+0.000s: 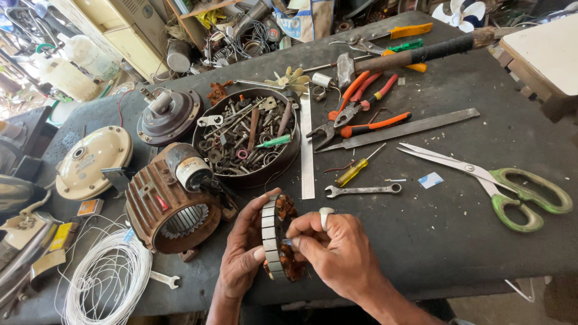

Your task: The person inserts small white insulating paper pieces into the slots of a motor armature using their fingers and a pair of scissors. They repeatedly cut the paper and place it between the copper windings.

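- Stator ring (276, 241), wound with copper, stands on edge at the near rim of the dark table (457, 198), gripped by the left hand (244, 253).
- Right hand (334, 247) fingers pinch a small tool against its windings.
- Beyond: rusty motor housing (168, 204), spanner (361, 190), round tin of screws (247, 135), scissors (500, 183).

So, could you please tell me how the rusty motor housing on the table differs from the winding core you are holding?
The rusty motor housing rests on the table, untouched; the winding core is gripped on edge by the left hand, the right hand at its face. The housing is larger, brown and ribbed; the core is slimmer, with pale outer segments and copper-coloured windings. Both are ring-shaped.
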The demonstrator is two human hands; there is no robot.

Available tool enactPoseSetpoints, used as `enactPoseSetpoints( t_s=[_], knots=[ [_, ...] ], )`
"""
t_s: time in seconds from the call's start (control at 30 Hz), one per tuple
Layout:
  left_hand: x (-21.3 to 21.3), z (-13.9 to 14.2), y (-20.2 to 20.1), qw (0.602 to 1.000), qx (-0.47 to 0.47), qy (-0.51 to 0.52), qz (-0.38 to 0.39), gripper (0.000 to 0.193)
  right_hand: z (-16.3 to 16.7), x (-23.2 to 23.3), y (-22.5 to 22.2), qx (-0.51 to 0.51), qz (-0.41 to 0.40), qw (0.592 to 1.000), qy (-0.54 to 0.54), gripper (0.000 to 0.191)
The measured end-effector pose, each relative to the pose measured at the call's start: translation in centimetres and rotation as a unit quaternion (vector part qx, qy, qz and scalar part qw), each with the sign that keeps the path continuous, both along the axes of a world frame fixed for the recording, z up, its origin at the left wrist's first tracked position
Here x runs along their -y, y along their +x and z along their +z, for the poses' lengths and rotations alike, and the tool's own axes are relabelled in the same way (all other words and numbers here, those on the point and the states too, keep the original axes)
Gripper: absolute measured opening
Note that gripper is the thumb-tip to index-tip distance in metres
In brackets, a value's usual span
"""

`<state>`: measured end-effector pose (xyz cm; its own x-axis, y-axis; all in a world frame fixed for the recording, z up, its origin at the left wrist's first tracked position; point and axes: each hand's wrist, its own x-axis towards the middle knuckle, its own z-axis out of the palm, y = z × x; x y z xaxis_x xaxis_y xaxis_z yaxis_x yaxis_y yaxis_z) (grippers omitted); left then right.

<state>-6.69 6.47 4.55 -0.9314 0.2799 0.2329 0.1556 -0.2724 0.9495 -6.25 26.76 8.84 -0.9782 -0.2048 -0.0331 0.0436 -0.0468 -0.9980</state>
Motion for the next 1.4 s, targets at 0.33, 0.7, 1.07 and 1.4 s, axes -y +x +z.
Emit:
enactPoseSetpoints(
  t_s=[0.33, 0.7, 1.07, 1.4],
  knots=[
    [0.2, -0.1, 0.1, 1.0, -0.003, 0.011, -0.01, 0.098, 0.0, 0.3, 0.3, -0.021, 0.003, 1.0, -0.015, 0.011],
    [0.6, 0.3, 0.5, 1.0, -0.003, 0.024, -0.015, 0.098, 0.3, 1.1, 1.7, -0.321, -0.087, 0.937, 0.109, 0.009],
    [0.8, 0.1, 0.6, 0.999, -0.023, 0.036, -0.018, 0.094, 0.5, 1.1, 2.0, -0.36, -0.064, 0.922, 0.125, 0.014],
    [0.7, -0.7, 0.1, 1.0, -0.013, 0.028, 0.0, 0.092, -0.8, 0.7, 1.7, -0.185, -0.044, 0.981, 0.039, 0.012]
  ],
)
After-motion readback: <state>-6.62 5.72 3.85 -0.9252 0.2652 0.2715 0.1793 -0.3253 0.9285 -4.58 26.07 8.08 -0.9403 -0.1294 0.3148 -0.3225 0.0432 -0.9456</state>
